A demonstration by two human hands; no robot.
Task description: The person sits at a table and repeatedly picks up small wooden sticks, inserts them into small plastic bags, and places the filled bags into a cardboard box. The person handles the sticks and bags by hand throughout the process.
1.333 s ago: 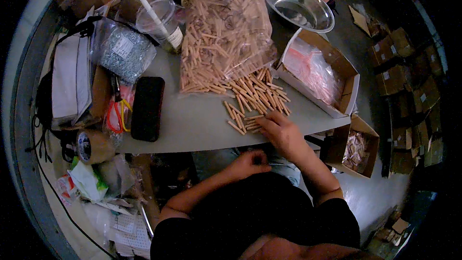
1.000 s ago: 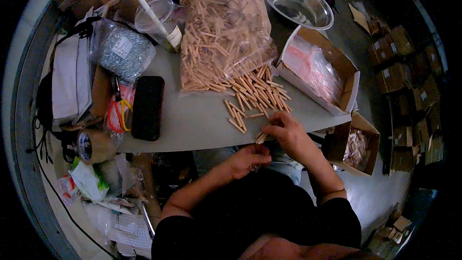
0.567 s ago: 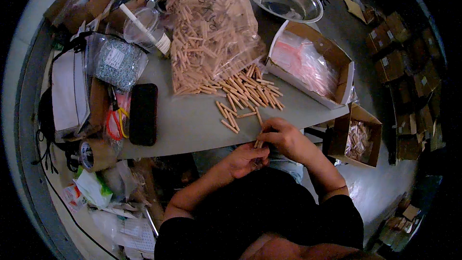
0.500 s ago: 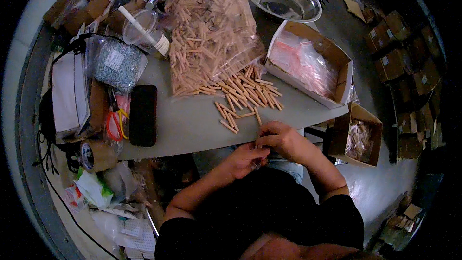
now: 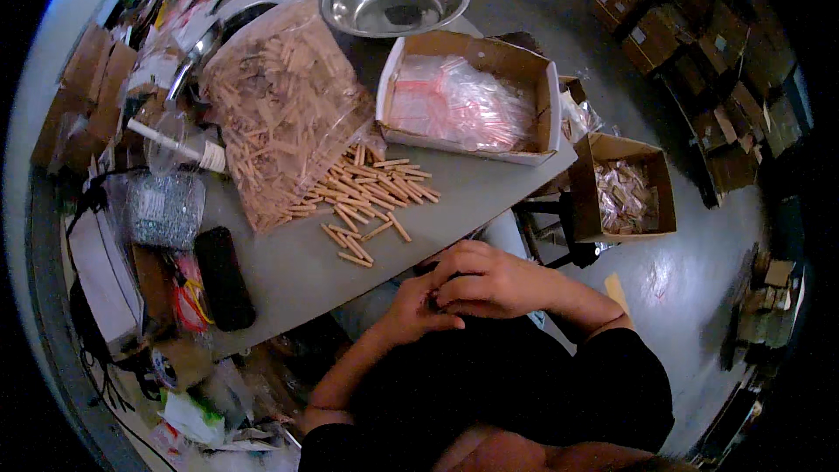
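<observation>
My left hand (image 5: 412,312) and my right hand (image 5: 491,281) meet in front of my body, just off the table's near edge. The right fingers curl over the left ones, and both hands are closed. Whatever they pinch is hidden between the fingers. Beyond them on the grey table (image 5: 454,195) lies a heap of short wooden dowels (image 5: 384,183), a few of them loose at its near side. The dowels spread from the mouth of a big clear plastic bag (image 5: 280,96) full of the same pieces. Right of it, a white carton (image 5: 472,147) holds small clear zip bags (image 5: 454,105) with red edges.
A steel bowl (image 5: 398,0) stands at the back. At the right, below table height, a cardboard box (image 5: 587,188) contains filled small bags. Along the left are a black phone (image 5: 225,280), a bag of screws (image 5: 166,210), scissors (image 5: 190,301) and a clear plastic cup (image 5: 166,147).
The view has swung to the right, so the table things sit further left. My right hand has come over the left, and the clear plastic glimpsed at my left fingers is now hidden.
</observation>
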